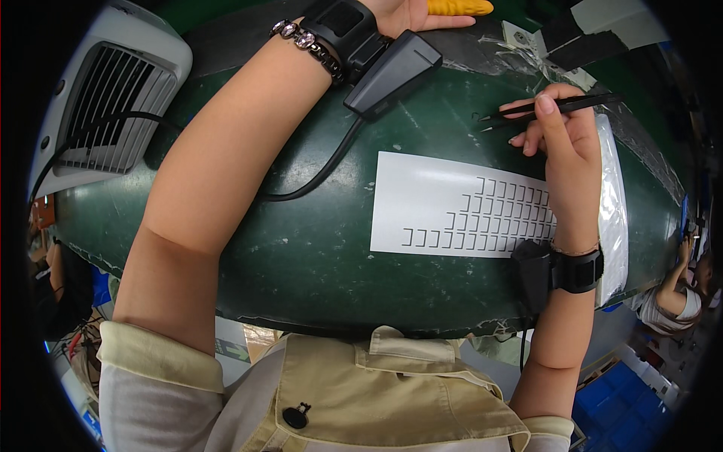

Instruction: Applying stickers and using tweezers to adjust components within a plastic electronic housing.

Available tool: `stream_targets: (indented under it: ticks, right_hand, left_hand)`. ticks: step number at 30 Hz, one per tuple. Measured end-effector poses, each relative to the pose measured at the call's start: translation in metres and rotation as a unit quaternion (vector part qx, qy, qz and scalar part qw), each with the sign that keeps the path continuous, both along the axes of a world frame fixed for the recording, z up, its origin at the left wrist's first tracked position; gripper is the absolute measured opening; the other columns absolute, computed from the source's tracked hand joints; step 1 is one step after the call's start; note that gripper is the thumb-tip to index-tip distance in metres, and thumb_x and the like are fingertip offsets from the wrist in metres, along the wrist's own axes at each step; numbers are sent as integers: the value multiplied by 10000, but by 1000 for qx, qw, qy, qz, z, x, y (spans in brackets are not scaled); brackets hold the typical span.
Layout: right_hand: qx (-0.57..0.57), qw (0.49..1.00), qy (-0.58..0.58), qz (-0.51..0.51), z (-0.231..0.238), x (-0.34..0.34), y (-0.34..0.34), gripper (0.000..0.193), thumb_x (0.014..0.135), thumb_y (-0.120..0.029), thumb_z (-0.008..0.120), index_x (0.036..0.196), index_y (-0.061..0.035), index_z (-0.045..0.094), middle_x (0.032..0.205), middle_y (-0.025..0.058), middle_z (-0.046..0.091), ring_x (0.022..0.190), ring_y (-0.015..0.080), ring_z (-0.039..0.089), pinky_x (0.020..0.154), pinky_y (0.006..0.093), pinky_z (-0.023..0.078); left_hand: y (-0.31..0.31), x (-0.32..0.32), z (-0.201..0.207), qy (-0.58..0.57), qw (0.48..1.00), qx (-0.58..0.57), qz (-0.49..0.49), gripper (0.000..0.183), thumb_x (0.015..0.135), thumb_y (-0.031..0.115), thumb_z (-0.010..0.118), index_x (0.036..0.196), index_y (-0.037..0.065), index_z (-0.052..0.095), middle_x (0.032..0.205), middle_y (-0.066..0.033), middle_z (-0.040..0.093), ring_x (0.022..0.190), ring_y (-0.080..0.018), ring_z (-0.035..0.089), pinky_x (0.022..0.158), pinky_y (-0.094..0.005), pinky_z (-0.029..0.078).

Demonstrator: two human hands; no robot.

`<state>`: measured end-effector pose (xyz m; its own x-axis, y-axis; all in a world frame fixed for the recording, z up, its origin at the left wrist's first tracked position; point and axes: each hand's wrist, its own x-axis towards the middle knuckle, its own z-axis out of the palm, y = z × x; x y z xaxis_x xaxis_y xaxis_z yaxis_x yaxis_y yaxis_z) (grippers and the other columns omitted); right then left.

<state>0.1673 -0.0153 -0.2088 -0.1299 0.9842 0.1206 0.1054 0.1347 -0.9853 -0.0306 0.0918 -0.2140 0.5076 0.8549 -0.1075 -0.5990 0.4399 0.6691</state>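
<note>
My right hand [561, 124] is closed around black tweezers [591, 102] above the right part of the table. Their two thin tips point left and stand apart, with a tiny dark curved piece [476, 117] at the upper tip. Below lies a white sheet [414, 200] with rows of small dark bracket shapes; my right wrist covers part of its right edge. My left hand [403, 15] is at the far edge of the view, partly cut off. Its visible fingers stretch out to the right, one wearing a yellow finger cot [459, 7], and I see nothing held there.
A grey-white vented machine [113, 98] stands at the left on the green table [316, 248]. Black wrist devices trail cables, one crossing the table. Clear plastic film [614, 226] lies right of the sheet. Tape and scraps [527, 45] sit at the back. Other people are at both sides.
</note>
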Motion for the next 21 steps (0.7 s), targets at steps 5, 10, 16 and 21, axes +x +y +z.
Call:
stream_targets:
  ticks: [5, 10, 16, 21]
  right_hand:
    - [1, 1000, -10, 3, 0, 1, 1, 182, 815, -155, 526, 919, -22, 456, 695, 29, 543, 514, 37, 444, 538, 200, 443]
    - [-2, 1000, -16, 2, 3, -1, -1, 185, 811, -151, 531, 923, -26, 453, 720, 40, 557, 523, 39, 450, 552, 201, 443]
    - [1, 1000, -20, 9, 4, -3, -2, 186, 807, -156, 538, 915, -32, 449, 742, 41, 559, 537, 41, 454, 565, 197, 434]
    - [5, 999, -31, 11, 4, -2, -2, 188, 805, -164, 544, 911, -40, 450, 734, 31, 550, 538, 40, 450, 554, 182, 413]
  left_hand:
    - [0, 1, 2, 7, 1000, -3, 6, 255, 834, 198, 334, 928, 30, 501, 964, -156, 555, 939, -270, 527, 817, -379, 420]
    - [0, 0, 3, 3, 1000, -5, -3, 258, 829, 208, 346, 916, 26, 508, 952, -164, 559, 936, -278, 527, 817, -380, 418]
    - [-1, 0, 4, 5, 1000, -15, 4, 262, 833, 209, 341, 919, 23, 504, 960, -167, 554, 935, -278, 527, 820, -385, 415]
    - [-1, 0, 3, 5, 1000, -9, 1, 266, 837, 212, 334, 919, 23, 503, 961, -167, 553, 934, -276, 527, 819, -386, 416]
